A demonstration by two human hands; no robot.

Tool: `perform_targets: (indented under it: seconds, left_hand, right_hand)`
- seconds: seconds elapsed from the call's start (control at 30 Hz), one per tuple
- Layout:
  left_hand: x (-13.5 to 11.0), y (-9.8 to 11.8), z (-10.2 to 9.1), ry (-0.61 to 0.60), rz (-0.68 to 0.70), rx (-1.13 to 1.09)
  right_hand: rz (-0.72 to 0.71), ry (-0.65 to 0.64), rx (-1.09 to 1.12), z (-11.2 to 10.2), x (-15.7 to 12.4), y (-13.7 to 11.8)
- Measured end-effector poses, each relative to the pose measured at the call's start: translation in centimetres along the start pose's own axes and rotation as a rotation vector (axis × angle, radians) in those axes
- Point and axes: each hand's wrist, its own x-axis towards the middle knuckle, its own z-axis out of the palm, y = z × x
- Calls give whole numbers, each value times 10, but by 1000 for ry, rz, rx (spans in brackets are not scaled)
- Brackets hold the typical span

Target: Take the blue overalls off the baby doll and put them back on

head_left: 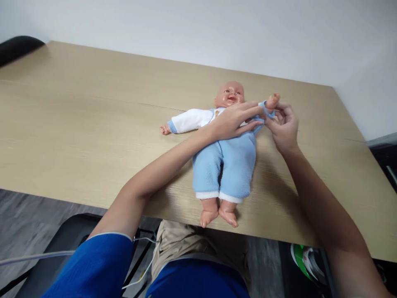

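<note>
A baby doll (237,161) lies on its back on the table, feet towards me, dressed in a white and light-blue outfit. My left hand (234,120) reaches across its chest, fingers closed around the sleeve of the doll's arm on the right; much of that sleeve is hidden under them. At the light-blue cuff (269,111) of the same sleeve, my right hand (285,126) pinches the fabric. The doll's bare hand (273,101) sticks up out of this cuff. Its other arm (190,120) lies stretched out to the left, sleeve down to the wrist.
The wooden table (93,124) runs up to a white wall (198,33). A black chair back (21,47) shows at the far left, and a dark chair (68,244) stands below the near edge. Under the table at right is a green and white round object (305,260).
</note>
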Motion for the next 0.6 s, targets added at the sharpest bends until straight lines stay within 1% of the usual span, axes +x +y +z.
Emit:
perform_targets:
  seconds: [0.1,0.17,0.2,0.27,0.37,0.43,0.5,0.6]
  left_hand:
    - [-5,-1,2,72,43,84]
    - [-7,-1,1,109,46,107]
    - [-7,0,-1,121,32,104]
    - [-6,3,-7,128,-46,75]
    - [1,4,-16,75,-230,-34]
    - [5,2,-17,30,-324,-130]
    - [8,-3,-13,17,-382,-191]
    - [8,-9,-5,-3,-424,-200]
  right_hand:
    - [-65,-28,-86,18,-10,-2]
    - [-125,-50,-146,23,-19,-5]
    - [-147,-64,-177,24,-22,-8]
    - [-148,-111,-243,22,-29,-18]
    - [-79,-189,-297,22,-37,-38]
    - [-31,-201,-291,25,-42,-48]
    - [38,-166,-237,31,-45,-51]
    - [196,-83,-61,37,-44,-39]
